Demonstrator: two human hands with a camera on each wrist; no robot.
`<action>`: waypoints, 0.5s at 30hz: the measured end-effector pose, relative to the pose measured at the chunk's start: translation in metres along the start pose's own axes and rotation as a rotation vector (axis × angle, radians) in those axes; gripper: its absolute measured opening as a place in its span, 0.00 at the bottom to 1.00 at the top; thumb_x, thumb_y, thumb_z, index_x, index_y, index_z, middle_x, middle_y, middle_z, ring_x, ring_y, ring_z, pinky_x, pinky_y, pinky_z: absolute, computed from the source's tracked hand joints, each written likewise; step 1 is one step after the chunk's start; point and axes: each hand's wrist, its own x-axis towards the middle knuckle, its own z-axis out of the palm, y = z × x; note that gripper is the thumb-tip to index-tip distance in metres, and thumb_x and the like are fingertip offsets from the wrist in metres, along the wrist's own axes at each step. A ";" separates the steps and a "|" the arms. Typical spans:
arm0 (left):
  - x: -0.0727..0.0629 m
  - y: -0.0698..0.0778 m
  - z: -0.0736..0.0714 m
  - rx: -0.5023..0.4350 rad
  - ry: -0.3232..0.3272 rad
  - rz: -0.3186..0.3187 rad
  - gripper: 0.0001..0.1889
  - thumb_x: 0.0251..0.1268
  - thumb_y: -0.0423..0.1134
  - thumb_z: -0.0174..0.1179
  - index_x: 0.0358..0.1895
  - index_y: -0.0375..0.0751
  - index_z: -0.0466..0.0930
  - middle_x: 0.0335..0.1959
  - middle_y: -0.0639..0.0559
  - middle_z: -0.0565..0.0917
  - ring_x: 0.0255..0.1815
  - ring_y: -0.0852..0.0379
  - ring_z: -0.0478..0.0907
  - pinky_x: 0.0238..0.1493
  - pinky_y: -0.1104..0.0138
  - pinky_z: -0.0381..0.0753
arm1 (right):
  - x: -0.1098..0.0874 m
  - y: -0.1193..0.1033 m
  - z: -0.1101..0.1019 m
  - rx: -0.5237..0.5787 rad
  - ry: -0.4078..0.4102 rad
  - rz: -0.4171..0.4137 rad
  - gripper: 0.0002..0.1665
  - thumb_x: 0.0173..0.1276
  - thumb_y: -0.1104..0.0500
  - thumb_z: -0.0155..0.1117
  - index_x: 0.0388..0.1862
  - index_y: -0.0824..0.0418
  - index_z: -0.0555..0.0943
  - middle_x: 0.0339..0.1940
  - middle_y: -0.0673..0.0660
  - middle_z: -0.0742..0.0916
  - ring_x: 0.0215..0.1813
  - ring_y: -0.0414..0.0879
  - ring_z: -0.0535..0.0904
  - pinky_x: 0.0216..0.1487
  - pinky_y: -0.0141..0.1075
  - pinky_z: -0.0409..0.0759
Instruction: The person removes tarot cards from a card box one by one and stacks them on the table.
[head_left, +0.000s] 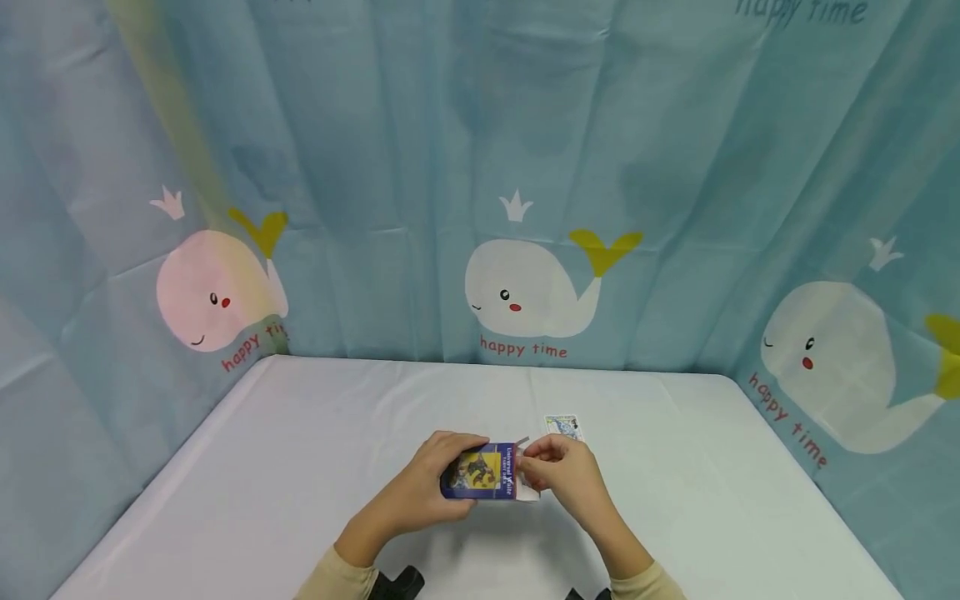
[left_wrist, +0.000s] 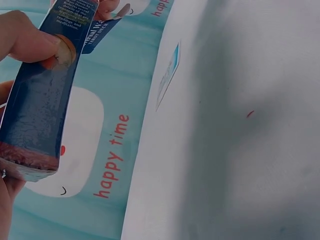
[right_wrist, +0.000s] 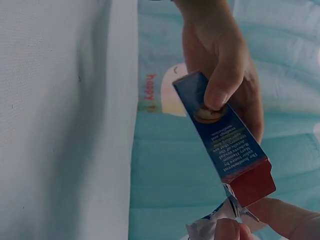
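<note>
While the left hand [head_left: 427,483] grips the box [head_left: 480,472] above the table [head_left: 337,417], the right hand [head_left: 573,477] pinches the flap [right_wrist: 206,226] at its open end | card [head_left: 563,427] lying flat beyond | risk: a hard tug could tear the flap, or tipping that end down could empty the box

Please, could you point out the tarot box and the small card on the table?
Tarot box [head_left: 482,471]: head view, middle of its picture side.
Small card [head_left: 563,427]: head view, its printed face.
</note>
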 end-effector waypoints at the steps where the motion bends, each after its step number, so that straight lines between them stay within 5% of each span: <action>1: 0.000 0.000 0.001 0.001 -0.003 0.001 0.38 0.51 0.38 0.72 0.69 0.58 0.70 0.63 0.59 0.76 0.58 0.61 0.67 0.55 0.61 0.73 | 0.000 0.000 0.000 -0.004 -0.001 -0.005 0.13 0.58 0.58 0.75 0.34 0.67 0.84 0.26 0.55 0.85 0.26 0.42 0.82 0.29 0.32 0.82; 15: 0.000 0.003 0.001 0.017 -0.004 0.004 0.39 0.51 0.39 0.72 0.70 0.60 0.69 0.63 0.60 0.75 0.59 0.61 0.67 0.55 0.61 0.73 | -0.001 0.000 0.003 -0.035 0.011 0.013 0.10 0.58 0.61 0.74 0.31 0.66 0.82 0.25 0.55 0.85 0.26 0.42 0.79 0.29 0.31 0.80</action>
